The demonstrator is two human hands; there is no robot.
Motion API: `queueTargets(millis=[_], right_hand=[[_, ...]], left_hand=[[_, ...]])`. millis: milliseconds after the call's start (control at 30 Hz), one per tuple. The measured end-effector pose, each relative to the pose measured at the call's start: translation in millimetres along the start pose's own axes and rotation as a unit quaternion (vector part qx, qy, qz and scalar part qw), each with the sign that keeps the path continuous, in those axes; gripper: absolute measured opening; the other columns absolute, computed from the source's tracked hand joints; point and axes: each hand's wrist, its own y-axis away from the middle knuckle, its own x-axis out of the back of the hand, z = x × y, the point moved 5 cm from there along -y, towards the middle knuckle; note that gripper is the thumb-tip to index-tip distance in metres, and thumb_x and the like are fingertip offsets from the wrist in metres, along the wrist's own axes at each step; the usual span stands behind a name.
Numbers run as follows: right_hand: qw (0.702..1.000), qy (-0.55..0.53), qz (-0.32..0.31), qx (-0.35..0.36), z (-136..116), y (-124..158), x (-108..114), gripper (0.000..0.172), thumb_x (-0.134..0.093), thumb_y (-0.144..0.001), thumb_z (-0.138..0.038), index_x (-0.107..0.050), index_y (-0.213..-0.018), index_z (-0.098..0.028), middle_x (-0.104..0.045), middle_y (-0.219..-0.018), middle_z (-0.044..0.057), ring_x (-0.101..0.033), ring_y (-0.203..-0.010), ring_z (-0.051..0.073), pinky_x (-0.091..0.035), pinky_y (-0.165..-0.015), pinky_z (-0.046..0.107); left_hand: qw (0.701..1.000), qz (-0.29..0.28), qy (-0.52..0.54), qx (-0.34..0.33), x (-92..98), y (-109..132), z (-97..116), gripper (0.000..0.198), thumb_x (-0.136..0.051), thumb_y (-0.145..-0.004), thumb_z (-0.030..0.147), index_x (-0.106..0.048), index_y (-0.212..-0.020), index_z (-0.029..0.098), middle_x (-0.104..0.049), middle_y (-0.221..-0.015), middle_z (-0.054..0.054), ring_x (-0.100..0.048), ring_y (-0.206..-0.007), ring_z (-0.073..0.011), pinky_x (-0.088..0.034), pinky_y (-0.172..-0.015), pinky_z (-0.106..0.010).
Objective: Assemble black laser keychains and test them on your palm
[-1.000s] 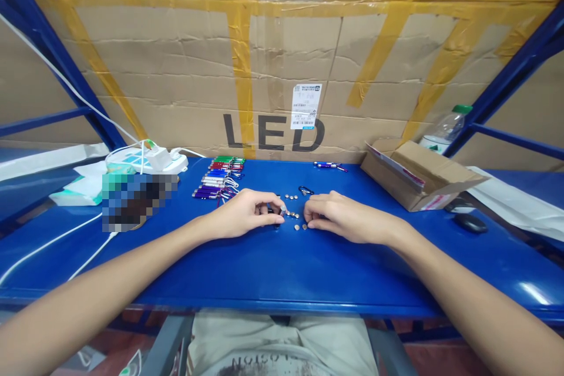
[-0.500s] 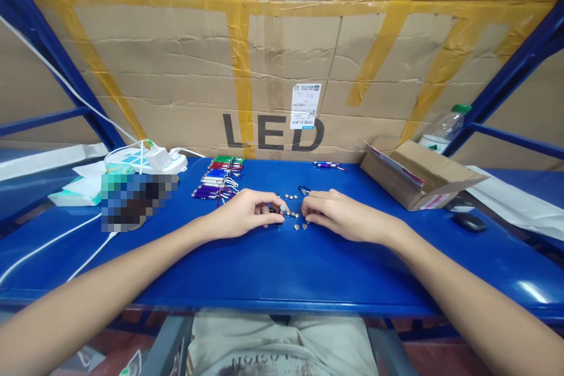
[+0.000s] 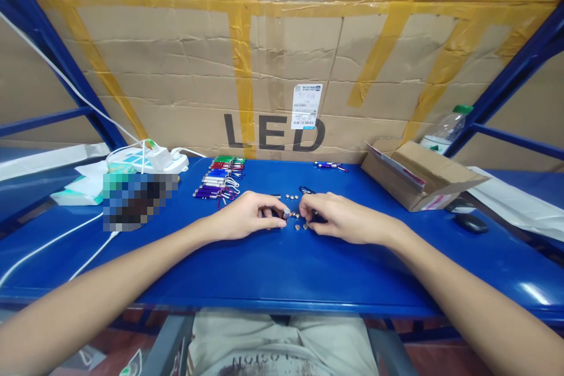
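On the blue surface (image 3: 273, 270), close in: left hand (image 3: 244, 222), fingers pinched shut round a small torch body (image 3: 282, 215); right hand (image 3: 341, 220) curled over loose button cells (image 3: 301, 225), grip unclear. Probably light, hard, slippery; best pinched by the rim. Beyond, keychain torches (image 3: 219, 180).

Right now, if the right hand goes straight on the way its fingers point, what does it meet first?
Probably the loose button batteries on the table ahead of the right hand, then the small piece pinched in the left hand. Height is unclear; it might pass above them.
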Motion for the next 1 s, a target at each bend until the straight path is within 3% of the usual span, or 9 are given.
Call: queueTargets(millis=[333,567,767,1000], right_hand=[[1.000,-0.006,0.014,0.005,-2,-1,-1,0.019,-0.066,-0.093,-0.010,-0.057,-0.105,-0.022,-0.069,-0.099,0.003,-0.063,-0.091,0.022,-0.045,-0.081,0.032],[0.990,-0.026,0.133,0.046,-12,2,13,0.018,-0.067,-0.096,-0.015,-0.057,-0.109,-0.024,-0.068,-0.107,0.003,-0.061,-0.094,0.020,-0.047,-0.083,0.032],[0.973,-0.081,0.202,0.076,-24,4,12,0.026,-0.067,-0.095,-0.015,-0.057,-0.117,-0.025,-0.069,-0.110,0.003,-0.060,-0.090,0.018,-0.049,-0.079,0.029],[0.975,-0.087,0.187,0.077,-24,3,7,0.028,-0.069,-0.097,-0.018,-0.058,-0.121,-0.026,-0.070,-0.112,0.002,-0.061,-0.095,0.018,-0.050,-0.082,0.030]], left_hand=[[1.000,0.006,-0.012,-0.007,0.1,1,2,0.033,-0.080,-0.093,0.041,-0.082,-0.116,0.017,-0.081,-0.092,-0.005,-0.068,-0.074,-0.0155,-0.050,-0.066,-0.023],[0.996,0.010,-0.051,-0.078,-0.7,3,9,0.022,-0.077,-0.098,0.031,-0.080,-0.115,0.017,-0.081,-0.101,-0.005,-0.065,-0.075,-0.0127,-0.049,-0.069,-0.022],[0.986,0.009,-0.097,-0.133,-2.3,4,16,0.021,-0.074,-0.101,0.030,-0.079,-0.117,0.017,-0.076,-0.102,-0.005,-0.064,-0.076,-0.0123,-0.049,-0.070,-0.022],[0.981,0.008,-0.116,-0.154,-3.4,6,18,0.021,-0.072,-0.103,0.033,-0.077,-0.116,0.017,-0.074,-0.100,-0.004,-0.062,-0.077,-0.0128,-0.048,-0.072,-0.023]])
